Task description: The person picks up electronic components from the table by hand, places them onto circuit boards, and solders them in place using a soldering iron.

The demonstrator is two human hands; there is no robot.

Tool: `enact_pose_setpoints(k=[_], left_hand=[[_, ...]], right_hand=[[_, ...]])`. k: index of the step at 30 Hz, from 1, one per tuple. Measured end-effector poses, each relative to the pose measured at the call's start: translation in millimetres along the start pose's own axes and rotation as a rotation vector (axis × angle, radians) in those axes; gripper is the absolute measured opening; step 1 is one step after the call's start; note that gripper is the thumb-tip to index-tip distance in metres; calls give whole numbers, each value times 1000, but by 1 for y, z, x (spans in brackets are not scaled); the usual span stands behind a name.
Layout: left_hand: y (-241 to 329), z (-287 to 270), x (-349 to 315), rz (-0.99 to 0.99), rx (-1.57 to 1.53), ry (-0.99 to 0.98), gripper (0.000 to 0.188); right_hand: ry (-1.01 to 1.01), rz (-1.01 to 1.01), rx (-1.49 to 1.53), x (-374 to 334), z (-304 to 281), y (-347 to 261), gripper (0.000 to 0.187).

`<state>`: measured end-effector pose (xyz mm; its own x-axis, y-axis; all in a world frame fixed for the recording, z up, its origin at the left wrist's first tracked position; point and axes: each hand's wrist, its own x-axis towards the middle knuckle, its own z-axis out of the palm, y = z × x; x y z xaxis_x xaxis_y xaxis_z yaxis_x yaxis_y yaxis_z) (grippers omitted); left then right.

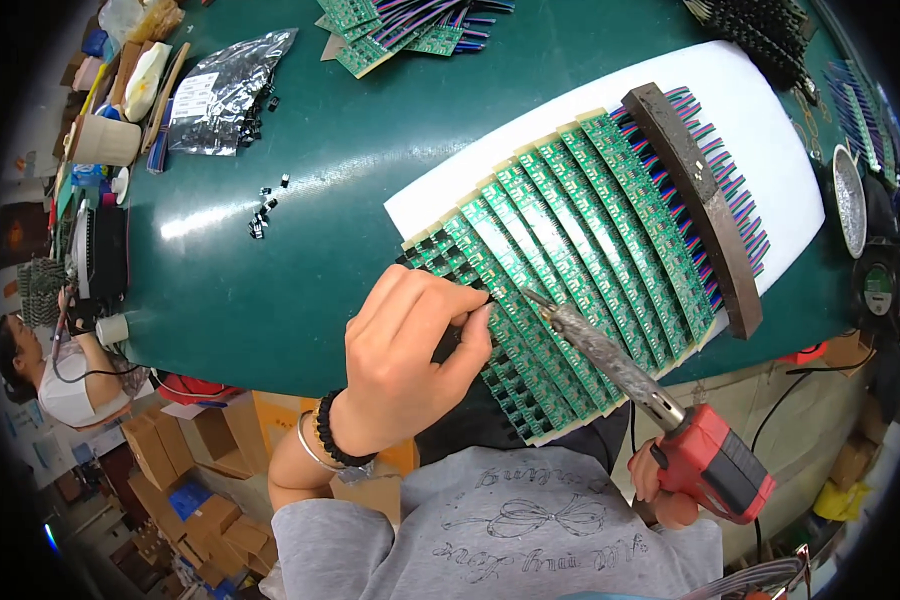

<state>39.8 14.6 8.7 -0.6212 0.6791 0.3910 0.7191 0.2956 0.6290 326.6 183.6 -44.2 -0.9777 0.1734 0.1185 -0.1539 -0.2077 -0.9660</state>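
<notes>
My left hand [400, 355] reaches over the near left part of a layered row of green circuit boards [590, 235]. Its thumb and forefinger pinch a small black component [487, 301], mostly hidden by the fingertips. My right hand [650, 480] is wrapped round the red and black handle of a soldering gun [705, 460]. The gun's long, stained barrel slants up and left, and its tip is close to the boards beside my left fingertips; whether it touches cannot be made out. Several black components [515, 400] sit along the boards' left strips.
A dark metal bar [700, 200] lies across the boards' coloured wires on a white sheet [790, 170]. Loose black components [260, 220] and a silvery bag [230, 95] are on the green table [340, 290]. More wired boards [400, 35] lie at the back. Another person [70, 375] is at far left.
</notes>
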Motion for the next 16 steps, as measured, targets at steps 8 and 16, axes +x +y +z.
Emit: enact_pose_setpoints(k=[8,16], left_hand=[[-1,0,0,-13,-52,-18,19],[-1,-2,0,-25,-42,-28,19]], right_hand=[[71,365,182,13,5,-17,45],[142,136,-192,-22,1,-5,51]])
